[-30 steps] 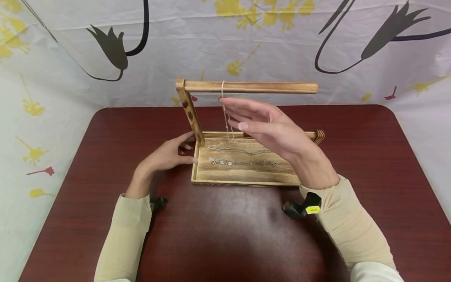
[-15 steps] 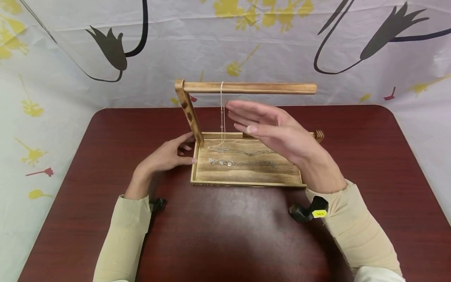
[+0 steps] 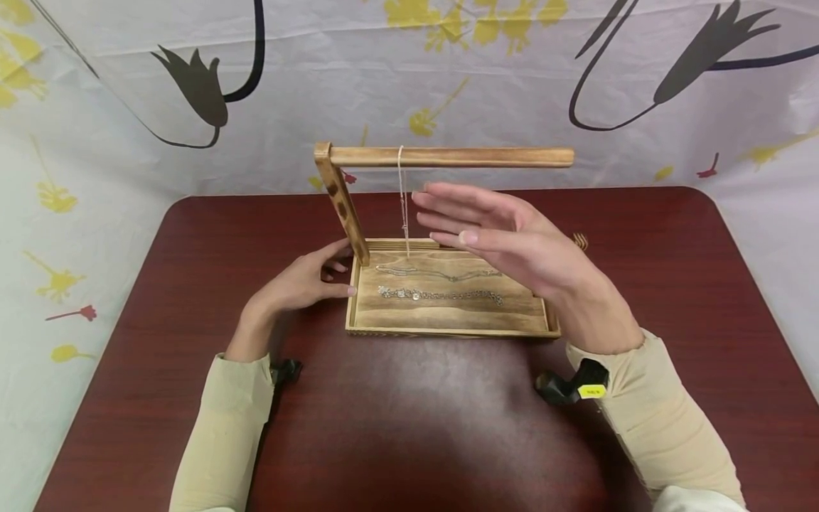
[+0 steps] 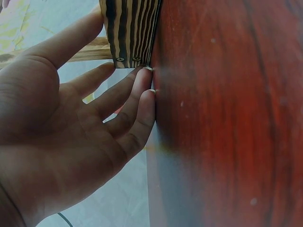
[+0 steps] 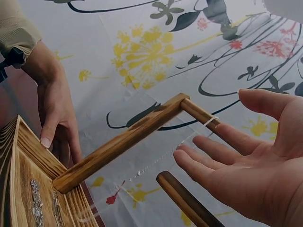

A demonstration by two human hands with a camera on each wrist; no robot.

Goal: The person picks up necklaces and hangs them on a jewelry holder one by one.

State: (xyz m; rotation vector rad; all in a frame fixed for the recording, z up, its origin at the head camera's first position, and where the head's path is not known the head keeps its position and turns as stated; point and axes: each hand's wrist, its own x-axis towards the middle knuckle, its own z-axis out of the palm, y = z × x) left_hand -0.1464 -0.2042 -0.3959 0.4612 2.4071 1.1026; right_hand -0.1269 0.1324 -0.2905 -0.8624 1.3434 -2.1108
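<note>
A wooden jewelry stand [image 3: 499,157] has a post, a horizontal bar and a shallow tray base [image 3: 422,317]. From the bar hangs a thin necklace [image 3: 404,213] in a long loop. On the tray lie a thin silver chain [image 3: 453,278] and a chunkier charm chain [image 3: 416,295]. My left hand [image 3: 303,281] rests at the tray's left end, thumb at the rim and fingers by the back corner, as the left wrist view [image 4: 71,109] also shows. My right hand [image 3: 512,231], fingers extended and holding nothing, is held up just right of the necklace, over the tray's right part.
The dark red table [image 3: 409,427] extends around the stand. A white patterned cloth [image 3: 358,78] hangs behind it. Wrist cameras [image 3: 563,384] are strapped at both sleeves. In the right wrist view, the bar end [image 5: 182,189] lies close under my right hand.
My right hand has drawn back to the right, away from the necklace, which hangs and swings slightly on the bar. My left hand has stayed at the tray's end.
</note>
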